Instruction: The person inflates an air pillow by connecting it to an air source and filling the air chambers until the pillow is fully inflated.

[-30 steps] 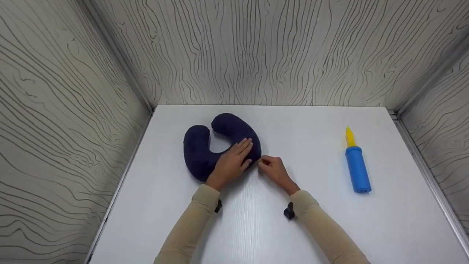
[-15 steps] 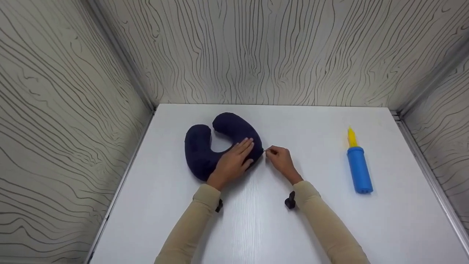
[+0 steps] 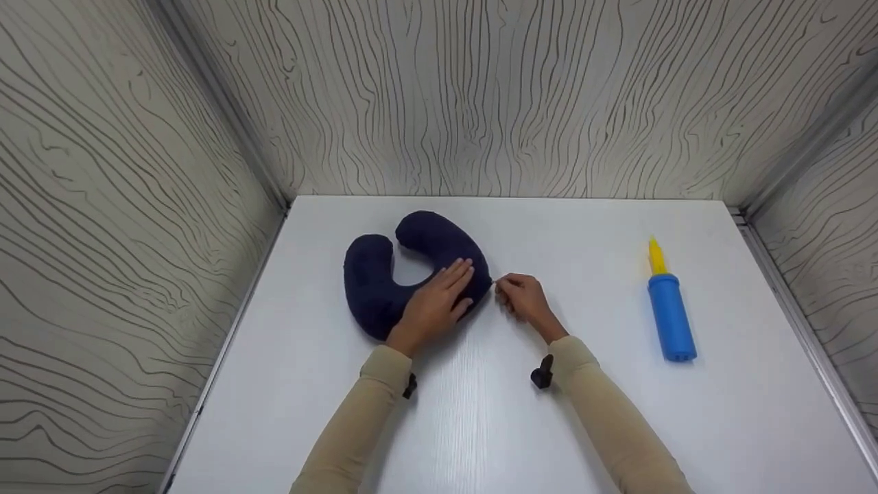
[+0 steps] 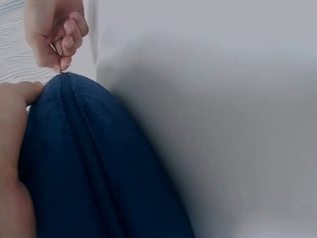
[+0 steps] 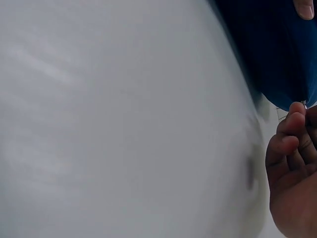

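A dark blue U-shaped neck pillow lies on the white table, its opening towards the back wall. My left hand rests on the pillow's right part with straight fingers. Just off the pillow's right edge, my right hand pinches a small zipper pull. The left wrist view shows the closed zipper running along the pillow's side up to the right hand's fingertips. Most of the pull is hidden by those fingers.
A blue hand pump with a yellow nozzle lies at the right of the white table. Wood-patterned walls stand behind and on both sides.
Over the last second my right hand has moved slightly away and up along the pillow's right edge, drawing that edge to a point. My left hand and the pump have stayed in place.
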Demonstrator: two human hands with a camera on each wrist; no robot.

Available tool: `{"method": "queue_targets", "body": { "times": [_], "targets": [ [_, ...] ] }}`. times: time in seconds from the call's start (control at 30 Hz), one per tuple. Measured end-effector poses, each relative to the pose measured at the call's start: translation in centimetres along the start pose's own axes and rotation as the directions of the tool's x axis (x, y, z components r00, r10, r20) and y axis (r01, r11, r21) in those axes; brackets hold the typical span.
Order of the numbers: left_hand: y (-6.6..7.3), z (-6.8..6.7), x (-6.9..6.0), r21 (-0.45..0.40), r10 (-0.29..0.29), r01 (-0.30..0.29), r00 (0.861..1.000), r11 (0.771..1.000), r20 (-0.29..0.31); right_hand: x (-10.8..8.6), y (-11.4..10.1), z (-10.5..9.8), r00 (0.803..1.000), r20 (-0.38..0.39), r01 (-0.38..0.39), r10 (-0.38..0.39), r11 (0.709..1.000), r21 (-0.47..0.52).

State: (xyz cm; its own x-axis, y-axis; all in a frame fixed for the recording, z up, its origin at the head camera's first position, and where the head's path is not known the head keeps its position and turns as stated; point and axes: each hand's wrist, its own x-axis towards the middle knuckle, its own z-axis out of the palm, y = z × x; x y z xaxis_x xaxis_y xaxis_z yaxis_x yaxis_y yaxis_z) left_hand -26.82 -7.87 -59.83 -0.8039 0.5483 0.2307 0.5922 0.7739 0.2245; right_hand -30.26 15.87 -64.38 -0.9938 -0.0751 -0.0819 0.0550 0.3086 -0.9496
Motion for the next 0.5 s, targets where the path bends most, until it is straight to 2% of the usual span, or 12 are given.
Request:
{"method": "queue_targets", "body": {
  "times": [0.2, 0.4, 0.5],
  "targets": [
    [0.1, -0.3, 0.1, -0.036, -0.008, 0.009, 1.000, 0.999, 0.013, -0.1, -0.1, 0.0, 1.000, 0.007, -0.004, 0.004, 1.000, 0.028],
    [0.1, -1.5, 0.2, -0.144, -0.017, 0.022, 0.999, 0.989, 0.034, -0.2, -0.3, -0.1, 1.000, 0.025, -0.009, 0.008, 1.000, 0.021],
    [-0.2, -2.1, 0.1, -0.167, -0.033, 0.038, 0.999, 0.985, 0.028, -0.2, -0.5, -0.3, 0.999, 0.050, -0.015, 0.014, 1.000, 0.007]
  ]
}}
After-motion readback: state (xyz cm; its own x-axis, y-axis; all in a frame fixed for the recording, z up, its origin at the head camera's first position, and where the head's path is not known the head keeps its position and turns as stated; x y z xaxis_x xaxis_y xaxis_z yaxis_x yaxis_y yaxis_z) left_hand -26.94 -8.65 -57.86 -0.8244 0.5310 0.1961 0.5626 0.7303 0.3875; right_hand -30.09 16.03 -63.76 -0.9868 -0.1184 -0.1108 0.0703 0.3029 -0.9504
